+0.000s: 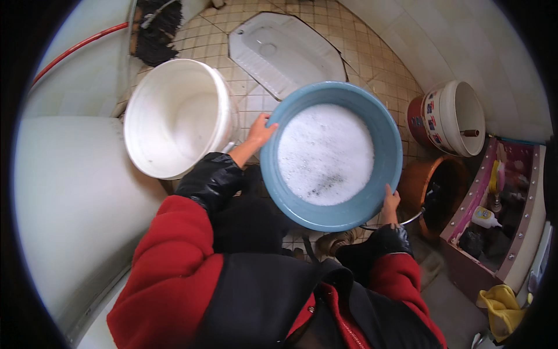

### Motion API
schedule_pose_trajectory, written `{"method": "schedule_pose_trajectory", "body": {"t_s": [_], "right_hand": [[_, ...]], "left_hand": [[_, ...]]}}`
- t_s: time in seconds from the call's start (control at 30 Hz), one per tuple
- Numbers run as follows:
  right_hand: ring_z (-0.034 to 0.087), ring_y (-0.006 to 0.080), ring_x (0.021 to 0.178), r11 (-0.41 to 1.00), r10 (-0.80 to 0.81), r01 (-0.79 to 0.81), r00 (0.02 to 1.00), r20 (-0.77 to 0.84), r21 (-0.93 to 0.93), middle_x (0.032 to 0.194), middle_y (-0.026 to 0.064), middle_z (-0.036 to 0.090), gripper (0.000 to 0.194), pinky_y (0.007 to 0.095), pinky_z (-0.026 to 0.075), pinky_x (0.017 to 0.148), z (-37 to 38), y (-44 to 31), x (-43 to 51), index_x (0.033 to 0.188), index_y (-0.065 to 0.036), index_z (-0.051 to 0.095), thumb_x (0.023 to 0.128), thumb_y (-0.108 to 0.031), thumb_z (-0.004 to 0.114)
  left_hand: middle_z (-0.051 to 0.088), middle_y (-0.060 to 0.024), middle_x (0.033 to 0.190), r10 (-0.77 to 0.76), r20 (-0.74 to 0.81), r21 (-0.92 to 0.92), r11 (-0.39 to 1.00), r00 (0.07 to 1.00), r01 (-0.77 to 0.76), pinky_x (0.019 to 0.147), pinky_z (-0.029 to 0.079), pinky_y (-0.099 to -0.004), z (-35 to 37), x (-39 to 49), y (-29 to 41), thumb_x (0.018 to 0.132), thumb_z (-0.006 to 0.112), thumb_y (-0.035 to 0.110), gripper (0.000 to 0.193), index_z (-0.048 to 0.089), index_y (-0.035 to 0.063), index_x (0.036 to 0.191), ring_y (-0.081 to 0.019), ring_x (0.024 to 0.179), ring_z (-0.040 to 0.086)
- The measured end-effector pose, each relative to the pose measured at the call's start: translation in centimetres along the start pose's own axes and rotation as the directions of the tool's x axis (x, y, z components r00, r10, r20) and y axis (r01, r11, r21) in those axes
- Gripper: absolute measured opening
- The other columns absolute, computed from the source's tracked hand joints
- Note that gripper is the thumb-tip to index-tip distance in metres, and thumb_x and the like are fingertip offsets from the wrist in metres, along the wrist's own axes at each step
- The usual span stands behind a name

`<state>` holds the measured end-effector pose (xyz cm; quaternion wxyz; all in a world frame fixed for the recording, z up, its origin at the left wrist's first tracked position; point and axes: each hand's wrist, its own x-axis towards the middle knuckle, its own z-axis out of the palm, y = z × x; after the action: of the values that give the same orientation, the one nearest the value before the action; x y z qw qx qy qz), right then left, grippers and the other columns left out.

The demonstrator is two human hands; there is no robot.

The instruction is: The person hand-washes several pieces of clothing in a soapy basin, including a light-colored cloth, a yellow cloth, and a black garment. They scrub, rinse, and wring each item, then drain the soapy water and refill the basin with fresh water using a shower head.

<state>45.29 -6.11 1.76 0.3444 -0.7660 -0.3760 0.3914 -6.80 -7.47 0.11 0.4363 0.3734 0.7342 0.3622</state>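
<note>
Both my hands grip a round blue plastic basin (331,220) in front of me. My left hand (260,131) holds its left rim, thumb over the edge. On the lower right rim is my right hand (390,201), with the thumb up and the other fingers mostly out of sight under the wall. White soap foam (327,152) covers what is in the basin, with a thinner, darker patch near the bottom. A large white plastic bucket (192,118) stands left of the basin, and no contents show inside it.
A squat toilet (287,48) is set in the tiled floor beyond the basin. To the right stand a printed bucket (440,118) with a handle inside, an orange-brown tub (414,183) with a hose, and a pink box (471,270) holding bottles. A dark mop head (159,32) hangs upper left.
</note>
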Motion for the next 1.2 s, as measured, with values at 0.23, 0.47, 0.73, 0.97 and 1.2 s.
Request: {"method": "schedule_pose_trajectory", "body": {"t_s": [0.23,0.47,0.73,0.97,1.2], "right_hand": [[0.056,0.0156,0.071,0.964,0.181,-0.133,0.963,-0.201,0.229,0.083,0.0060,0.061,0.026,0.0293,0.046,0.065,1.8,-2.5,-1.3,0.086,0.005,0.061,0.073,-0.015,0.072],[0.052,0.0133,0.065,0.976,0.123,-0.087,0.977,-0.174,0.201,0.074,0.0025,0.059,0.019,0.0284,0.044,0.062,2.2,-9.8,0.6,0.075,0.000,0.061,0.071,-0.014,0.074],[0.051,0.0109,0.062,0.984,-0.178,0.180,0.979,-0.097,0.012,0.073,0.0012,0.058,0.028,0.0261,0.042,0.059,-4.6,-27.3,2.5,0.084,0.003,0.063,0.070,-0.017,0.077],[0.058,0.0183,0.068,0.942,-0.316,0.324,0.944,0.093,-0.084,0.081,0.0075,0.062,0.034,0.0313,0.047,0.065,-6.8,-43.0,-2.3,0.090,0.004,0.061,0.074,-0.024,0.072],[0.061,0.0237,0.057,0.917,-0.313,0.364,0.910,0.273,-0.161,0.074,0.0155,0.062,0.035,0.0362,0.051,0.056,-3.7,-50.2,-10.1,0.082,0.005,0.061,0.076,-0.029,0.067]], "left_hand": [[0.057,-0.0128,0.081,0.010,-0.084,-0.162,0.987,0.996,-0.024,0.069,0.045,-0.0322,0.9,-0.2,2.6,0.075,0.065,0.017,0.029,0.050,-0.0026,0.090,-0.0195,0.076,0.056],[0.055,-0.0076,0.079,-0.061,-0.133,-0.473,0.881,0.989,-0.009,0.062,0.043,-0.0256,-2.9,-2.8,9.9,0.078,0.062,0.011,0.020,0.050,-0.0020,0.088,-0.0123,0.071,0.052],[0.055,-0.0087,0.084,-0.080,-0.098,-0.762,0.647,0.992,-0.023,0.065,0.043,-0.0266,-6.6,-5.4,16.0,0.086,0.053,0.014,0.022,0.051,-0.0065,0.094,-0.0120,0.074,0.050],[0.054,-0.0159,0.102,0.186,-0.126,-0.634,0.740,0.974,-0.223,0.076,0.047,-0.0294,-15.7,-12.3,23.9,0.083,0.053,0.008,0.033,0.043,-0.0114,0.108,-0.0175,0.089,0.056],[0.058,-0.0162,0.088,0.132,-0.317,-0.724,0.606,0.939,-0.329,0.060,0.050,-0.0293,-16.8,-18.6,24.6,0.077,0.056,0.006,0.032,0.046,-0.0126,0.102,-0.0196,0.070,0.060]]}}
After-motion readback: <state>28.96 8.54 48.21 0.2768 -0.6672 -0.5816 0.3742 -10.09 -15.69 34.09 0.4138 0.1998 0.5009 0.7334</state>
